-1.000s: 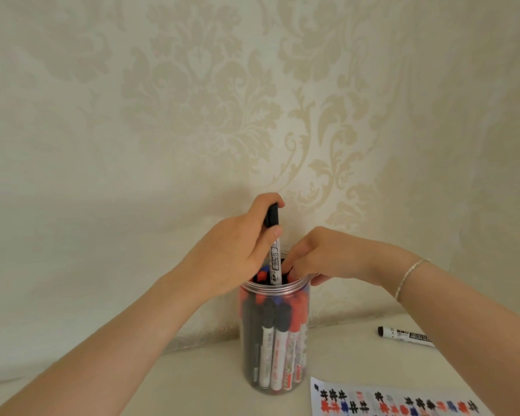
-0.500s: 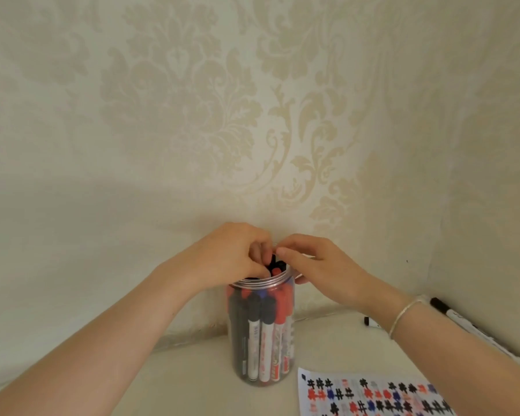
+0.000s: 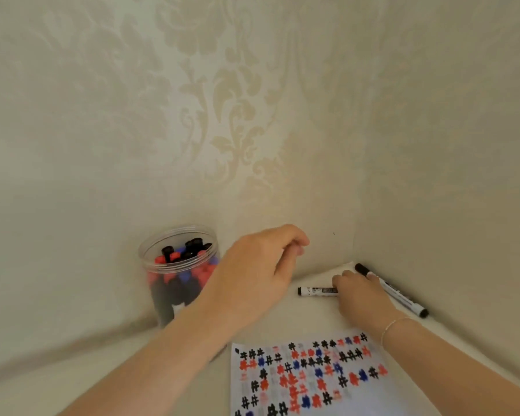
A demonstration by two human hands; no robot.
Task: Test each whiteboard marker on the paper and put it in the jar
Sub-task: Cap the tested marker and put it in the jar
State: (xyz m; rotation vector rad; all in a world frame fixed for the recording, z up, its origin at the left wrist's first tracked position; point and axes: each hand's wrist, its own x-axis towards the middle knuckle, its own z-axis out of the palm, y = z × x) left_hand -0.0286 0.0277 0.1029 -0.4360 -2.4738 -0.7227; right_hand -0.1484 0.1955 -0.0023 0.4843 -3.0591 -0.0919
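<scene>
Clear plastic jar point(image 3: 179, 259) is the reference point: upright, lid off, at the foot of the patterned wall covering point(image 3: 222, 115). It's packed with markers standing on end; the caps at the mouth point(image 3: 186, 250) are black, red and blue, with more red and blue caps and dark barrels showing through the wall. Count is not readable, since the jar is motion-blurred.

Just right of the jar: left hand point(image 3: 252, 277), raised above the surface, forearm crossing in front of the jar's lower right side. Fingers loosely curled, thumb near the fingertips, nothing held between them.

Right of the jar, beyond the left hand: one black-capped marker point(image 3: 315, 291) with a white barrel, lying flat on the cream cloth surface point(image 3: 72, 370), cap end pointing back toward the jar. The right hand point(image 3: 362, 295) is down on its far end, fingertips on the barrel. Whether they only touch it or have closed round it I can't tell; the hand covers that end.

Further right from the jar: second marker point(image 3: 394, 291), black cap, white barrel, lying diagonally along the base of the right-hand wall, just behind the right hand. Untouched as far as I can see. A thin bracelet point(image 3: 395, 324) sits on the right wrist.

In front of the jar and to its right: paper point(image 3: 312, 379) lying flat, covered in rows of hash-shaped test marks in black, red and blue. Its near edge runs out of frame.
</scene>
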